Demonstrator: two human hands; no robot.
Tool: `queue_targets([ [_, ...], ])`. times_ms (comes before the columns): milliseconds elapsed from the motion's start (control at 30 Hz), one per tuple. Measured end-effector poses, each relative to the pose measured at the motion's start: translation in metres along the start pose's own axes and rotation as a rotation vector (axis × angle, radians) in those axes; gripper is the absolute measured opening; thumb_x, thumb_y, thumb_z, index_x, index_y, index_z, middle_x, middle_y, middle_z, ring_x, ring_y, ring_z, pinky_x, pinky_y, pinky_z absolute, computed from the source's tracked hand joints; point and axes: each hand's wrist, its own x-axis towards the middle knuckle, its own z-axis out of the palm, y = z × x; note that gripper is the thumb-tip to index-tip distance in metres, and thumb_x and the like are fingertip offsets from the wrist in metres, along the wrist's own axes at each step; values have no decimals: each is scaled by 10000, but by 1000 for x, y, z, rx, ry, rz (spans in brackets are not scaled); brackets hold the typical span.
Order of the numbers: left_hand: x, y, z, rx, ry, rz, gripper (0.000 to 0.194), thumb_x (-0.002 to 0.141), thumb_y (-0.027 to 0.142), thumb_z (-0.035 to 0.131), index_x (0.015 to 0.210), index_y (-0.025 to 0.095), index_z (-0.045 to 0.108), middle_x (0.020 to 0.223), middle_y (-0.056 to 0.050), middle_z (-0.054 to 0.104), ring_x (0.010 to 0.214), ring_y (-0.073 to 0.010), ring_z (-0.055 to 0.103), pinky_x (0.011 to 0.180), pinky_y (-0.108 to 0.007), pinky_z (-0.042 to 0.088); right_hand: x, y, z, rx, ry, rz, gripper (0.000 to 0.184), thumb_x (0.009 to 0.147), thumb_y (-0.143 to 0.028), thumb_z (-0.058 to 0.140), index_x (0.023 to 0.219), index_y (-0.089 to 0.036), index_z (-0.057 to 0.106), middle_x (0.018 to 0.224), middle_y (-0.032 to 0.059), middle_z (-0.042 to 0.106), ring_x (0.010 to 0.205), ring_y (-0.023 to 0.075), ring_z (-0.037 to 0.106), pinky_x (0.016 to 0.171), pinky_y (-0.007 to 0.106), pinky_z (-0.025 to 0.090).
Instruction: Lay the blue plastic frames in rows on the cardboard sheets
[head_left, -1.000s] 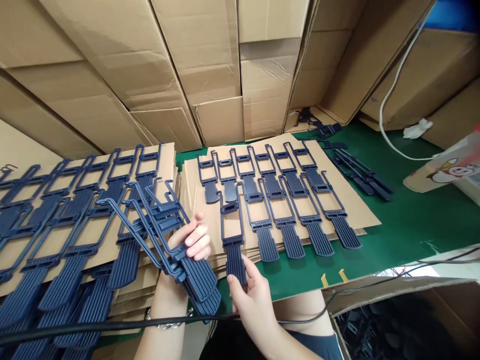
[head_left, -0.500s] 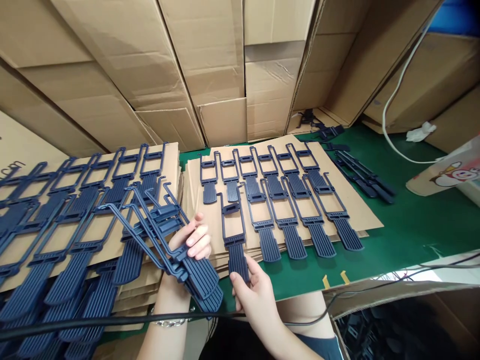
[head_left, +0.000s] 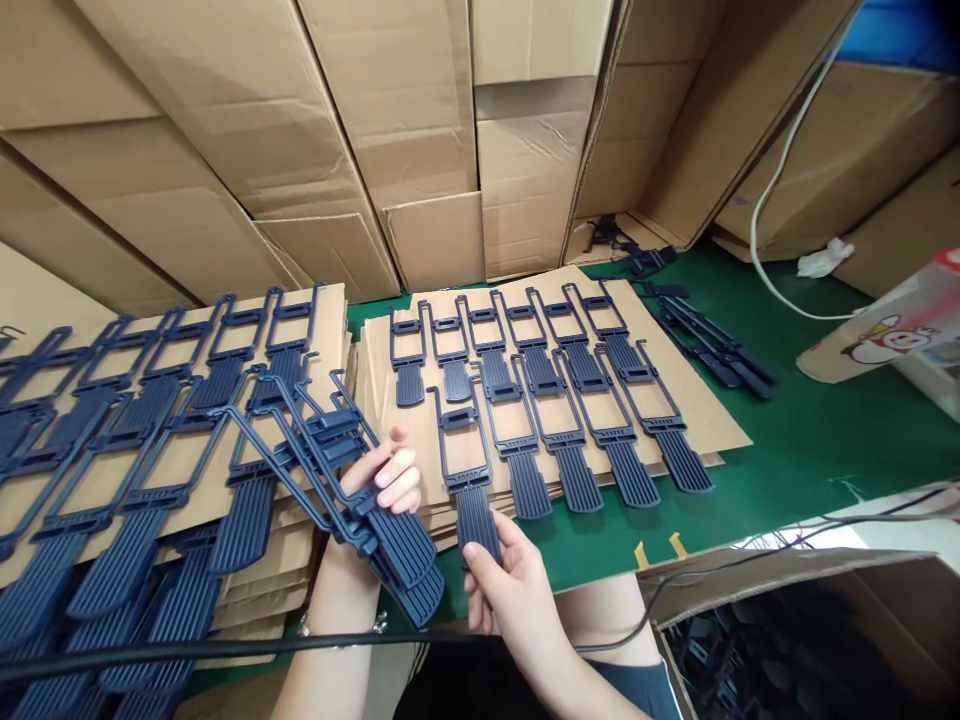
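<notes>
From where I'm standing, the only printing I can make out is on a plastic bag (head_left: 877, 345) at the far right of the bench (head_left: 810, 440): a cartoon figure, with no words I can read. The person's left hand (head_left: 382, 490) holds a bundle of navy moulded plastic pieces (head_left: 401, 555) against the palm, its fingers (head_left: 397, 475) curled closed around the stack. Each piece is a long, narrow open frame with a crossbar and a ribbed, paddle-like tail. The right hand (head_left: 514, 590) grips a single piece (head_left: 476, 525) by its ribbed tail between thumb and fingers (head_left: 480, 570), with the frame standing up over a cardboard sheet (head_left: 712, 410). That sheet carries two neat rows of matching pieces (head_left: 577, 480), while a second cardboard stack (head_left: 334, 330) on the left holds more rows (head_left: 150, 575), with the bundle just over them. A small heap of pieces (head_left: 712, 345) lies on the green bench top. Flattened cartons (head_left: 390, 120) are stacked behind, a white cable (head_left: 757, 220) hangs at the right, a black cable (head_left: 225, 645) runs across the foreground, and an open carton (head_left: 750, 575) at lower right holds dark pieces (head_left: 750, 650).
</notes>
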Motion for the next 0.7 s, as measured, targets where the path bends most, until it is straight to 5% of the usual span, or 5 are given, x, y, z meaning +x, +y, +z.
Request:
queue_targets([
  [233, 4, 1, -8, 46, 14, -32, 232, 819, 81, 354, 883, 125, 572, 473, 59, 381, 352, -40, 413, 345, -133, 347, 4, 0, -2, 40, -29, -22, 650, 647, -527, 618, 1080, -122, 352, 527, -54, 488, 321, 67, 444, 271, 116, 282],
  [700, 5, 1, -8, 64, 59, -17, 291, 837, 78, 293, 851, 125, 580, 460, 56, 326, 327, -39, 358, 322, -126, 291, 5, -4, -8, 83, -92, 39, 544, 628, -535, 626, 896, -131, 381, 509, -50, 492, 335, 69, 461, 274, 105, 292],
])
